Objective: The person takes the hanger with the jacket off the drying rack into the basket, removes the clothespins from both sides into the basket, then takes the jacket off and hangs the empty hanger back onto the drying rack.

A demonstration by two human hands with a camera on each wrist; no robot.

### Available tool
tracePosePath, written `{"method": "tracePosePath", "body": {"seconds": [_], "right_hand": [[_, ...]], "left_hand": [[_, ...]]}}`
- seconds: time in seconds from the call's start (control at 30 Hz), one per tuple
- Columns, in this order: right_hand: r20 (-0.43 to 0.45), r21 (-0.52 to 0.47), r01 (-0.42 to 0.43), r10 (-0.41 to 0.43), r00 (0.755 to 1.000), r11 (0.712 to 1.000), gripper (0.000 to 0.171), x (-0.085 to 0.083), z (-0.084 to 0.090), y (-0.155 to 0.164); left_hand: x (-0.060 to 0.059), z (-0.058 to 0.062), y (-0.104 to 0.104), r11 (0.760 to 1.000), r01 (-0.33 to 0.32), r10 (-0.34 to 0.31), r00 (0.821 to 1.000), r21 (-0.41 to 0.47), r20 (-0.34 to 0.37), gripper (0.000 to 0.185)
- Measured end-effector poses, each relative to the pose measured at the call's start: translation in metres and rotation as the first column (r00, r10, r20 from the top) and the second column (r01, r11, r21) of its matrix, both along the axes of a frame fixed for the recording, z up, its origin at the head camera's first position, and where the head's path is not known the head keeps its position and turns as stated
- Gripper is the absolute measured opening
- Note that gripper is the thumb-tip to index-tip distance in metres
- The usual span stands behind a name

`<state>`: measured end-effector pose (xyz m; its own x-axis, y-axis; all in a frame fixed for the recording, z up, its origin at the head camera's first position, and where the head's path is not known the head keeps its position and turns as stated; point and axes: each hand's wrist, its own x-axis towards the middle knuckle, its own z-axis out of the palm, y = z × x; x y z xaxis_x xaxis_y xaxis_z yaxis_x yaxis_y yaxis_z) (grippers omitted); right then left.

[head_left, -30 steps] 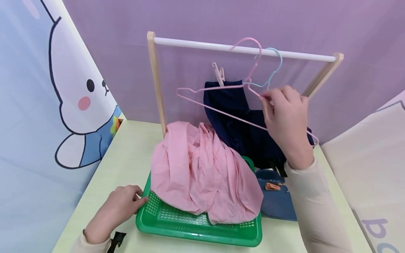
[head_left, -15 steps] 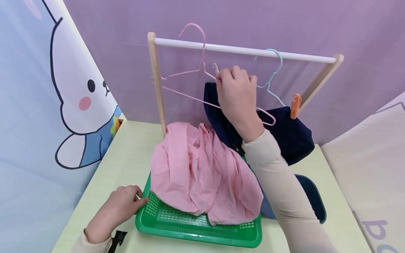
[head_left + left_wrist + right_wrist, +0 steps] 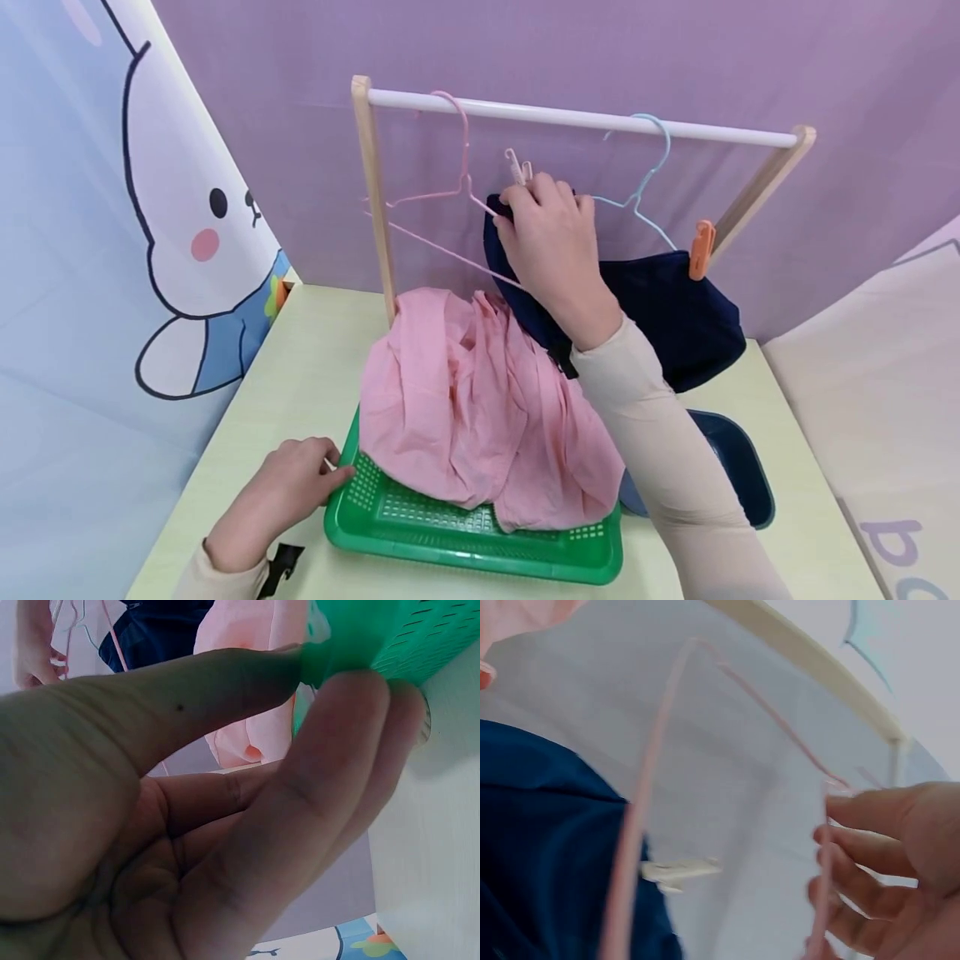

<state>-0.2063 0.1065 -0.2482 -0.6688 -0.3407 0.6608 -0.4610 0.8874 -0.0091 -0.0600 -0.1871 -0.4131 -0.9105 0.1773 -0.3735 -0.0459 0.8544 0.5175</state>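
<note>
Two bare hands are at work in the head view. The right hand (image 3: 551,237), just above the centre of the frame, pinches one shoulder of a pink hanger (image 3: 464,158), and the right wrist view shows its fingers bent around the wire. The hanger stands left of centre in the upper half, its hook curving over the white rail (image 3: 555,117); whether the hook bears on the rail I cannot tell. At the lower left, the left hand (image 3: 292,475) pinches the rim of a green basket (image 3: 472,562) between thumb and fingers. The basket sits at the bottom centre on a pale table (image 3: 255,383), with a crumpled pink cloth (image 3: 457,408) heaped in it and spilling over its far edge. Right of centre hangs a light blue hanger (image 3: 651,171), with a dark blue garment (image 3: 667,317) below the rail; an orange clip (image 3: 702,250) grips its right side and a pale clip (image 3: 516,167) its upper left edge. A dark blue bin (image 3: 738,467), partly hidden by the right sleeve (image 3: 675,467), stands at the lower right.
</note>
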Motion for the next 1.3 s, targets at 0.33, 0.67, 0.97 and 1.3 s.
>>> {"method": "tracePosePath", "body": {"seconds": [0.33,0.67,0.97,1.3], "right_hand": [[0.114,0.048,-0.072,0.066,0.991,0.996,0.02,0.08,0.025,0.043],[0.137,0.014,-0.066,0.064,0.988,0.998,0.023,0.118,-0.017,0.098],[0.367,0.12,-0.021,-0.025,0.93,0.993,0.018,0.087,-0.064,0.108],[0.621,0.194,-0.055,-0.079,0.78,0.979,0.016,0.027,-0.119,0.088]], "left_hand": [[0.0,0.001,-0.005,1.0,-0.004,0.004,1.0,-0.004,0.002,0.019],[0.0,0.001,-0.006,1.0,-0.007,0.007,1.0,-0.009,0.02,0.02],[-0.001,0.0,-0.005,1.0,0.009,-0.009,1.0,-0.022,-0.01,0.019],[0.0,-0.001,-0.005,1.0,-0.004,0.004,1.0,-0.016,0.001,0.018]]}}
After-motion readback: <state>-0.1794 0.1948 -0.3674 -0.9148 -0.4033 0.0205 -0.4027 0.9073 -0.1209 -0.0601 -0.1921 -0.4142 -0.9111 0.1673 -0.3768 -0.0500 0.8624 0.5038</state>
